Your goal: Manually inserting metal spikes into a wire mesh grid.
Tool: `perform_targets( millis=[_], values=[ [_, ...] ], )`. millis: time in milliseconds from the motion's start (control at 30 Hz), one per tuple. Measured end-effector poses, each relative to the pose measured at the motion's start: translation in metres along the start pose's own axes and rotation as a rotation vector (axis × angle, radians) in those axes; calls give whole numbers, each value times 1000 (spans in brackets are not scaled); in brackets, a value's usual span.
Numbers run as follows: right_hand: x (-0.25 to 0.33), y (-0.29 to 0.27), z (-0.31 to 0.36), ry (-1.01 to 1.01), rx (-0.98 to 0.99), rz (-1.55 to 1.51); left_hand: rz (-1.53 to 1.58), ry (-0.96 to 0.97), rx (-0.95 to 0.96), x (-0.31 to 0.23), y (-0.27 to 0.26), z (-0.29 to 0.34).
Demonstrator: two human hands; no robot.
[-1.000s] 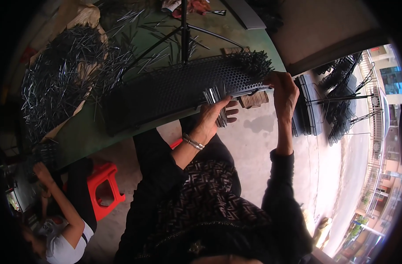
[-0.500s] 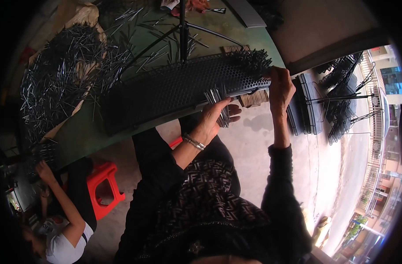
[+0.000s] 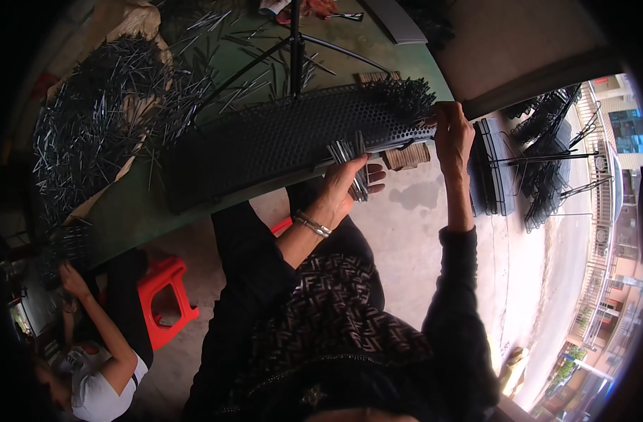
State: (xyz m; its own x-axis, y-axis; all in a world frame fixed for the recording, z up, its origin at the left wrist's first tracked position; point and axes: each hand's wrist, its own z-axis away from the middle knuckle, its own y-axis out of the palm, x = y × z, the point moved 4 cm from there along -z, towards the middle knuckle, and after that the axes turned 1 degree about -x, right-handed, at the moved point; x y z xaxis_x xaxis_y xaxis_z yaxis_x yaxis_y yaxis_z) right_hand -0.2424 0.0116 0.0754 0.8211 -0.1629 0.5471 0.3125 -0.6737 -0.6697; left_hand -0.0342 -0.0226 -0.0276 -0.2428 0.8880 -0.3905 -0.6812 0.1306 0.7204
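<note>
A long black perforated metal panel (image 3: pixel 265 133) lies along the near edge of the green table. My left hand (image 3: pixel 339 186) is in front of its long side, thumb closed over a bundle of thin dark metal rods (image 3: pixel 358 177) lying across the palm. At the panel's right end, my right hand (image 3: pixel 453 144) is raised with thumb and fingers pinched together. Whatever is between those fingertips is too small to make out. Beside them, a clump of short black pieces (image 3: pixel 406 98) sits on the panel's far right part.
A heap of dark rods (image 3: pixel 100 105) on brown paper covers the table's left side. A black stand (image 3: pixel 295 53) rises behind the panel. Cardboard pieces (image 3: pixel 407 157) poke out beneath it. Black racks (image 3: pixel 546 165) stand to the right. Beside a red stool (image 3: pixel 168 302), another person (image 3: pixel 110 373) works at left.
My right hand and forearm have shifted slightly right and up at the panel's end. The left hand keeps its bundle in nearly the same place.
</note>
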Motion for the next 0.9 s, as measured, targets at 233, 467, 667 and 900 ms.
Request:
perform_targets(
  millis=[233,467,667,900],
  values=[
    [4,2,-10,-25,87,-46,-17,-10,0,0,-1,2],
    [-6,15,-5,-77,155,-35,9,8,-45,0,0,5],
    [-11,28,-10,-45,209,-19,6,50,-93,5,-6,-1],
    [-4,27,-14,-76,241,17,-43,75,-55,4,-3,5]
  ],
)
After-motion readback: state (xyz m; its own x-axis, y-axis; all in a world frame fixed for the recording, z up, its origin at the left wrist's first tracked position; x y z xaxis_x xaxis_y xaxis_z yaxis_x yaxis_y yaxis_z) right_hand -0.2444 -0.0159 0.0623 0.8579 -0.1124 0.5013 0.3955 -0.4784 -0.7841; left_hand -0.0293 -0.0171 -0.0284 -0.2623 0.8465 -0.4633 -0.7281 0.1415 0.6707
